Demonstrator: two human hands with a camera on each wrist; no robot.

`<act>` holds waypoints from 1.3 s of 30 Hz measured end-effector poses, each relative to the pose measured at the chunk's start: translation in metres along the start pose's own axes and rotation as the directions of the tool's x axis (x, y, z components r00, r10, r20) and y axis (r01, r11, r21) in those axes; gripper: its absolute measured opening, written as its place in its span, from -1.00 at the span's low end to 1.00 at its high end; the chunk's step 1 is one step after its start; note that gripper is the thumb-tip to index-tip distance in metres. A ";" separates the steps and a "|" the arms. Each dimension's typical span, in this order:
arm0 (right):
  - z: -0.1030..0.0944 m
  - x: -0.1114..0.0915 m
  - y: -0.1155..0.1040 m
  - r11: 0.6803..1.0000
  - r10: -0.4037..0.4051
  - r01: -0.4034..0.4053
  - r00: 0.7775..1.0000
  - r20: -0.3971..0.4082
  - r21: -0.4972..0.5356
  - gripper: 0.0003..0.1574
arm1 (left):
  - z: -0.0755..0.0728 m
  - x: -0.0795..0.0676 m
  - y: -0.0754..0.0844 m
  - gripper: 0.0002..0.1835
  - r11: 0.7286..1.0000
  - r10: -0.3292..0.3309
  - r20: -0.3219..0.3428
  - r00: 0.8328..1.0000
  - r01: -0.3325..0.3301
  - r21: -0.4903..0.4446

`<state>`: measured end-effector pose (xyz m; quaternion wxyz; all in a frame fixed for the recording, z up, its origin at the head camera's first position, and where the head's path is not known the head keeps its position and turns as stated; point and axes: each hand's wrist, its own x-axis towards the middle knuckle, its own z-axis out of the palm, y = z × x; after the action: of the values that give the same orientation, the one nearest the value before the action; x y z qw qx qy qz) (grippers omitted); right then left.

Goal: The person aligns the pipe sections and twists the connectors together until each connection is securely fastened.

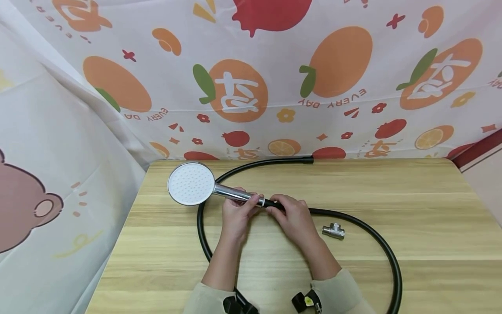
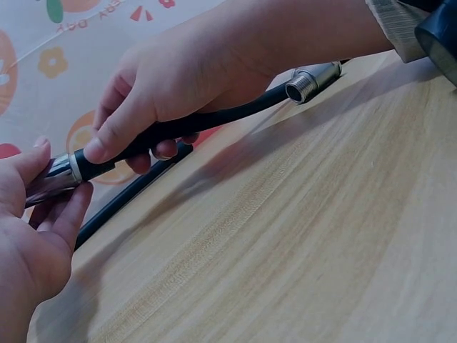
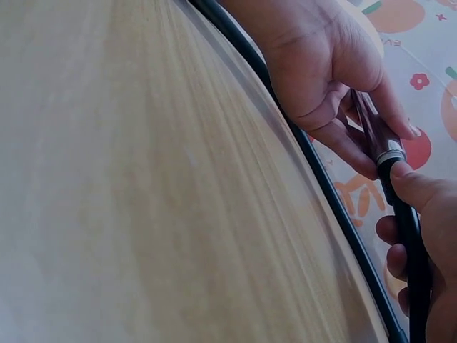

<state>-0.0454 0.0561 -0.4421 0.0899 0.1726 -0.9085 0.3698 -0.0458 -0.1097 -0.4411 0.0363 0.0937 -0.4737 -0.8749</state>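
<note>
A chrome hand shower head [image 1: 191,184] with a round white face points to the left above the table. My left hand [image 1: 236,216] grips its chrome handle [image 2: 53,182] near the lower end. Against that end sits the black end of a shower hose [image 1: 354,220], which my right hand [image 1: 295,218] pinches between thumb and fingers. In the right wrist view the handle and the hose end [image 3: 407,236] meet in line; whether they are threaded together is hidden. A small metal tee fitting [image 1: 334,231] lies on the table right of my right hand.
The hose loops over the wooden table [image 1: 431,196], its other end [image 1: 307,160] lying near the back edge. A fruit-print cloth [image 1: 282,65] hangs behind the table, and another pale cloth [image 1: 78,152] hangs at the left.
</note>
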 end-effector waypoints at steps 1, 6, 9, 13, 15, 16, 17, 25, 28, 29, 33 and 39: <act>0.000 0.000 0.000 1.000 0.002 -0.002 1.000 0.003 -0.002 -0.66 | 0.000 0.000 0.000 -0.70 1.000 0.002 0.004 1.000 -0.002 -0.002; 0.000 0.000 0.000 1.000 0.003 -0.003 1.000 0.014 -0.011 -0.67 | 0.001 -0.001 0.002 -0.70 1.000 0.000 0.007 1.000 0.000 -0.006; 0.000 0.000 0.000 1.000 -0.002 0.002 1.000 0.015 -0.011 -0.68 | 0.001 -0.001 0.002 -0.71 1.000 -0.003 0.004 1.000 0.003 -0.005; 0.001 0.000 0.000 1.000 -0.006 0.006 1.000 0.014 -0.012 -0.68 | 0.001 -0.003 0.004 -0.71 1.000 -0.001 0.005 1.000 0.001 0.000; 0.001 0.000 0.000 1.000 -0.006 0.006 1.000 0.017 -0.015 -0.68 | 0.001 -0.003 0.004 -0.70 1.000 0.000 0.002 1.000 0.000 0.001; 0.001 -0.001 0.000 1.000 -0.004 0.005 1.000 0.020 -0.016 -0.68 | 0.001 -0.004 0.004 -0.70 1.000 0.000 0.001 1.000 0.000 -0.001; 0.001 -0.001 -0.001 1.000 -0.004 0.004 1.000 0.023 -0.019 -0.69 | 0.001 -0.004 0.004 -0.70 1.000 0.001 0.001 1.000 -0.001 -0.006; -0.002 -0.001 -0.004 1.000 0.005 -0.005 1.000 0.019 -0.020 -0.71 | 0.001 -0.003 0.002 -0.67 1.000 0.010 0.028 1.000 -0.009 -0.017; -0.004 -0.001 -0.004 1.000 0.015 -0.014 1.000 0.021 -0.022 -0.71 | 0.001 -0.003 0.001 -0.66 1.000 0.012 0.039 0.999 -0.011 -0.016; -0.004 -0.002 -0.005 1.000 0.017 -0.017 1.000 0.022 -0.020 -0.71 | 0.001 -0.002 0.001 -0.66 1.000 0.012 0.042 0.999 -0.011 -0.014; -0.002 -0.001 -0.004 1.000 0.018 -0.017 0.999 0.032 -0.023 -0.66 | -0.001 -0.002 0.000 -0.66 1.000 0.020 0.035 0.999 -0.020 0.002; 0.000 -0.002 -0.004 1.000 0.012 -0.012 1.000 -0.003 -0.005 -0.70 | 0.000 -0.002 0.001 -0.64 1.000 0.029 0.034 0.999 -0.029 0.009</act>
<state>-0.0424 0.0543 -0.4398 0.0898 0.1664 -0.9103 0.3683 -0.0435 -0.1098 -0.4401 0.0405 0.0720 -0.4796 -0.8736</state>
